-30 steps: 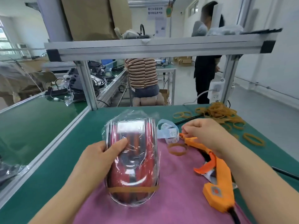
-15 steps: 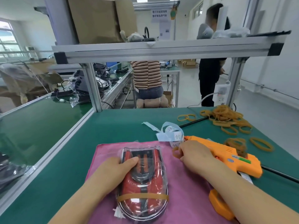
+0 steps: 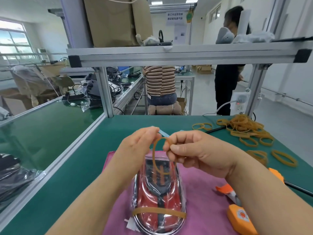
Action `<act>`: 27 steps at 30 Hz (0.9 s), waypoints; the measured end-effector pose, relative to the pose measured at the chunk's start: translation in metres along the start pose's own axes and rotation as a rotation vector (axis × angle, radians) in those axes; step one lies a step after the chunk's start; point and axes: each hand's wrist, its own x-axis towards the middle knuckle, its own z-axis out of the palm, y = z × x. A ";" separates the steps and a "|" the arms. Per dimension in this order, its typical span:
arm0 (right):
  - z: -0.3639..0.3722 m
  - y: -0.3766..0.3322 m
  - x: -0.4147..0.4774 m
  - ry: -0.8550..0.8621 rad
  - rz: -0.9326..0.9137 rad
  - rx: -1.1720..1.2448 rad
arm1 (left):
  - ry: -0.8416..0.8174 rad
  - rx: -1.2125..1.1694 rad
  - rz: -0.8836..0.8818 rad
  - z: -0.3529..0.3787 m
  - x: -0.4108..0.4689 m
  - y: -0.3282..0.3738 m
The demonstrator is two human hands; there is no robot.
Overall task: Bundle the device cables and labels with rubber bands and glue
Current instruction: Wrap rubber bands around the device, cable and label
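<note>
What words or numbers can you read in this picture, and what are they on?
White paper sign hanging at the back: two rows of Chinese characters, too blurred to quote with certainty.
Yellow-green tag beside it: too small to read.
Round sticker on the orange glue gun: blurred, unreadable.
Bagged device and the rubber band held above it: no readable text.

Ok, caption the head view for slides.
Right hand pinches a rubber band beside the left hand, over the bagged device on pink cloth.
</note>
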 end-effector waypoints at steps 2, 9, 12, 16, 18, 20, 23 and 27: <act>0.005 -0.004 0.001 -0.073 -0.002 0.048 | -0.233 -0.213 -0.134 0.000 0.003 0.008; 0.007 0.008 0.007 -0.003 0.038 -0.050 | -0.501 -0.548 -0.416 -0.019 0.000 -0.006; 0.002 0.021 0.015 0.258 0.084 -0.158 | -0.525 -0.786 -0.419 -0.028 -0.003 -0.013; -0.018 0.046 0.024 0.524 0.326 -0.803 | -0.215 -0.985 -0.475 -0.047 0.003 -0.022; -0.017 0.057 0.028 0.428 0.509 -0.693 | -0.118 -1.054 -0.488 -0.058 0.006 -0.028; -0.012 0.066 0.031 0.407 0.590 -0.406 | -0.119 -1.082 -0.493 -0.066 0.008 -0.036; -0.009 0.071 0.038 0.396 0.568 -0.251 | -0.139 -1.044 -0.484 -0.069 0.007 -0.045; -0.006 0.070 0.037 0.384 0.583 -0.059 | -0.059 -0.979 -0.457 -0.070 0.008 -0.050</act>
